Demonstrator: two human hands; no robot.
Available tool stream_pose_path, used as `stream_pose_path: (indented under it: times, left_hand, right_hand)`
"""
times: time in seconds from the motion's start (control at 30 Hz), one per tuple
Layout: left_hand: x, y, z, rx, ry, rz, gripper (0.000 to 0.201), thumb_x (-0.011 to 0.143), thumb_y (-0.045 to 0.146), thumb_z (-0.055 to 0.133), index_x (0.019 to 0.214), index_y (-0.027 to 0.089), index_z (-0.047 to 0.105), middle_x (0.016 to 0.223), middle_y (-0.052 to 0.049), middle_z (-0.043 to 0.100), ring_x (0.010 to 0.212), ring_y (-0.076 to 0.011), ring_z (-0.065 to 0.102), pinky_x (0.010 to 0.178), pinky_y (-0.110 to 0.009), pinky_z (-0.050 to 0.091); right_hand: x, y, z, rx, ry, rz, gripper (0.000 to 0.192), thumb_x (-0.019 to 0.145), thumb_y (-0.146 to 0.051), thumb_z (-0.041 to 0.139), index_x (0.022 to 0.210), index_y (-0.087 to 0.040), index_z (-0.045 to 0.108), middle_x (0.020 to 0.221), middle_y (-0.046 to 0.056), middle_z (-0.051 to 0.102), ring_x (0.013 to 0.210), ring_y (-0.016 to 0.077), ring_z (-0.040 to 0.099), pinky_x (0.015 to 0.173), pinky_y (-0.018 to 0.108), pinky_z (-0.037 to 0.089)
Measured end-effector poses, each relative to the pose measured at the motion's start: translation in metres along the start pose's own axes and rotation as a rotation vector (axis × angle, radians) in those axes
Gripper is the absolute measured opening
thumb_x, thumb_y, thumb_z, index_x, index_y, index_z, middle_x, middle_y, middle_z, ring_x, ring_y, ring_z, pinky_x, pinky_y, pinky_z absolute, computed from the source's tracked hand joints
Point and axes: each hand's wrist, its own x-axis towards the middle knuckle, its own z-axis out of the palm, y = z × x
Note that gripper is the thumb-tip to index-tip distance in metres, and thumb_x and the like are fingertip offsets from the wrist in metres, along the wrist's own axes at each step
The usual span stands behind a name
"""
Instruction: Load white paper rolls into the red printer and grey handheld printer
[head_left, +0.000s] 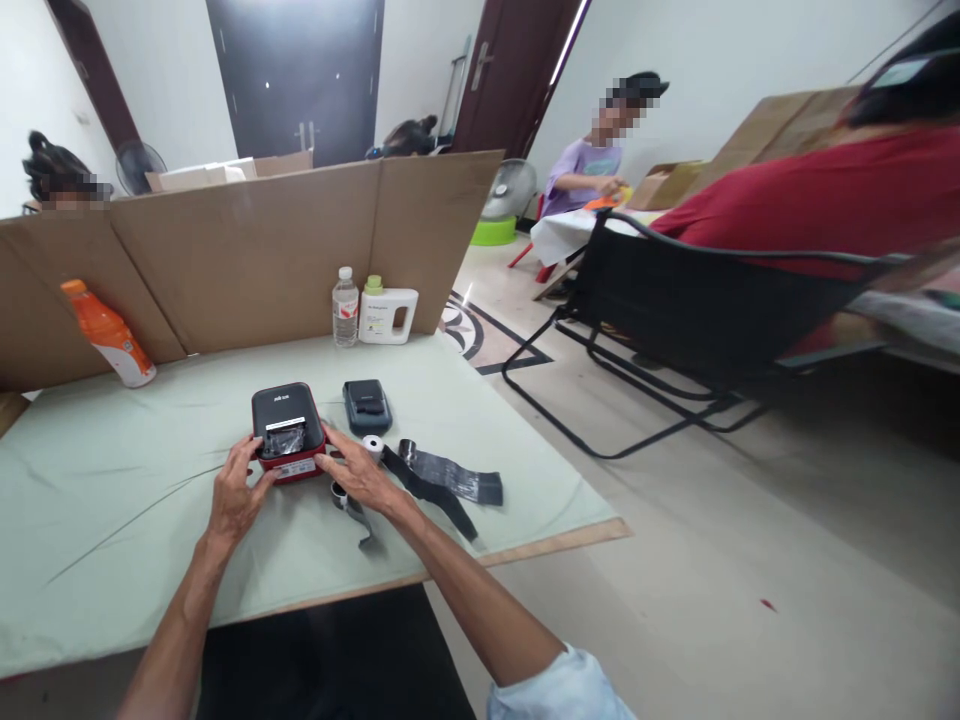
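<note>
A red-and-black label printer (288, 430) lies on the table with its dark top up and a shiny dark strip across its front part. My left hand (238, 490) grips its left front corner, thumb along the front side. On the opposite side my right hand (360, 472) has its fingers against the right edge, closed on the casing. A smaller dark grey device (367, 406) sits just behind my right hand. Close to that hand are a small white roll (373, 446), a dark unrolled strip (435, 492), a shiny dark strip (461, 478) and a small curled strip (352, 510).
A cardboard screen (270, 250) borders the back of the green-covered table (150, 560). Before it stand an orange bottle (109, 330), a clear bottle (345, 308) and a white jug (386, 315). To the right, a person in red sits in a black folding chair (675, 310).
</note>
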Motion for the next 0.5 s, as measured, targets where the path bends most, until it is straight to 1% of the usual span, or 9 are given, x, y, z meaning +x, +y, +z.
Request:
stream_pose_path:
  times: [0.13, 0.37, 0.5]
  left_hand:
    - [0.0006, 0.0011, -0.0004, -0.004, 0.012, 0.009, 0.043, 0.096, 0.042, 0.068, 0.134, 0.024, 0.061, 0.141, -0.015, 0.065, 0.113, -0.0284, 0.072, 0.077, -0.038, 0.067]
    - [0.0036, 0.0004, -0.0029, -0.004, -0.018, -0.018, 0.041, 0.092, 0.041, 0.071, 0.129, 0.022, 0.064, 0.142, -0.016, 0.064, 0.112, -0.0282, 0.071, 0.077, -0.038, 0.066]
    - [0.0079, 0.0042, -0.0065, 0.003, -0.048, -0.032, 0.039, 0.089, 0.04, 0.073, 0.124, 0.022, 0.065, 0.143, -0.015, 0.063, 0.111, -0.0279, 0.071, 0.075, -0.037, 0.065]
  right_hand:
    - [-0.0014, 0.0015, 0.0019, 0.008, 0.013, -0.01, 0.061, 0.101, -0.033, 0.058, 0.16, -0.023, 0.046, 0.159, 0.012, 0.055, 0.145, 0.0278, 0.053, 0.122, 0.047, 0.043]
    - [-0.0017, 0.0051, 0.0043, 0.017, 0.027, -0.019, 0.06, 0.101, -0.032, 0.058, 0.159, -0.024, 0.047, 0.16, 0.012, 0.053, 0.146, 0.0281, 0.052, 0.123, 0.048, 0.043]
    - [-0.0013, 0.0053, 0.0053, 0.018, 0.033, -0.022, 0.06, 0.1, -0.033, 0.058, 0.159, -0.025, 0.047, 0.16, 0.011, 0.053, 0.147, 0.0282, 0.051, 0.123, 0.049, 0.043]
